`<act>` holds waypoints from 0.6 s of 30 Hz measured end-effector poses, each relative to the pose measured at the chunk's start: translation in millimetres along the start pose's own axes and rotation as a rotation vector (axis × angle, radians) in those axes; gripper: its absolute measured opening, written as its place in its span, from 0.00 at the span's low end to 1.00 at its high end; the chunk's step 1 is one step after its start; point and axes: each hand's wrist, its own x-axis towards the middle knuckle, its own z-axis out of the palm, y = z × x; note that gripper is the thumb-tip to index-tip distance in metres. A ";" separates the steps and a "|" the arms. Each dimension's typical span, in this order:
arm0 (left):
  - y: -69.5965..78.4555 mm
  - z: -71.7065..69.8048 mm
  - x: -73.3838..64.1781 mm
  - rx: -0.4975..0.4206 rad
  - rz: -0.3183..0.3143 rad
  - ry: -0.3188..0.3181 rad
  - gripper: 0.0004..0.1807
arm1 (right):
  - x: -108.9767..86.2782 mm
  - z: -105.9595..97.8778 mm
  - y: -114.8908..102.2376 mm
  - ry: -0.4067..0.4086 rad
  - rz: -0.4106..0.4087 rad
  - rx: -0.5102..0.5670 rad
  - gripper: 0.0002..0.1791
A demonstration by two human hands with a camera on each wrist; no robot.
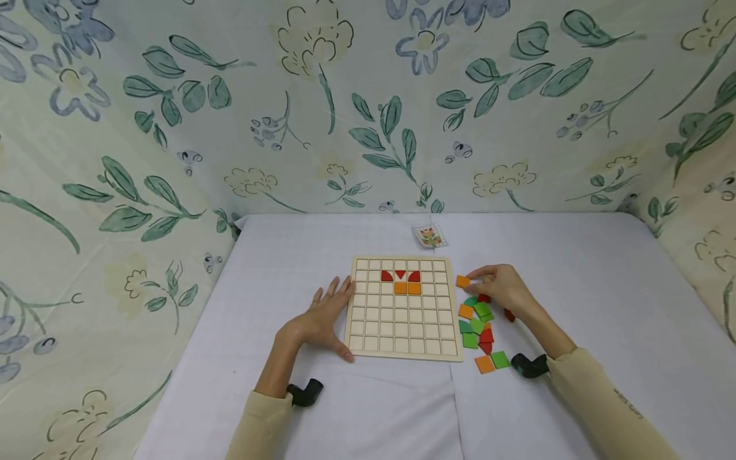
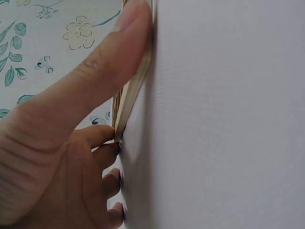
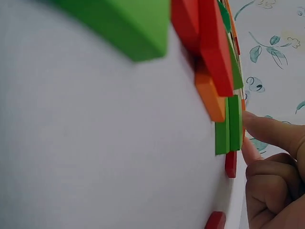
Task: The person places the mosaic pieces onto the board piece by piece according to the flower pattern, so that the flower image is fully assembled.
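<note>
My left hand [image 1: 319, 321] lies with spread fingers along the left edge of a wooden grid board [image 1: 381, 313]. In the left wrist view, its thumb [image 2: 102, 67] touches the side of the board. My right hand [image 1: 506, 289] pinches an orange square tile [image 1: 462, 281] just off the board's upper right edge. On the board, two red quarter-round tiles [image 1: 414, 276] flank a red triangle [image 1: 400, 274], and two orange squares [image 1: 400, 288] sit in the row below. Under and beside my right hand lies a loose pile of green tiles [image 1: 477, 326], red tiles [image 1: 486, 335] and orange ones.
Behind the board lies a small picture card [image 1: 430, 236] with a coloured pattern. An orange tile [image 1: 485, 365] and a green tile [image 1: 500, 360] lie at the pile's near end. A white cloth [image 1: 287, 268] covers the table, and a floral curtain [image 1: 322, 153] hangs behind.
</note>
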 end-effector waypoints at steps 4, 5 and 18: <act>-0.3 0.2 -0.6 0.000 0.001 0.004 0.85 | 0.0 0.5 -4.6 0.026 -0.045 -0.007 0.22; -0.4 0.2 -0.7 -0.001 0.001 0.005 0.85 | -0.1 1.3 -6.8 0.030 -0.056 -0.003 0.22; 0.4 -0.8 -1.3 -0.003 0.006 0.002 0.84 | -0.7 43.0 -57.8 -0.097 -0.175 0.037 0.18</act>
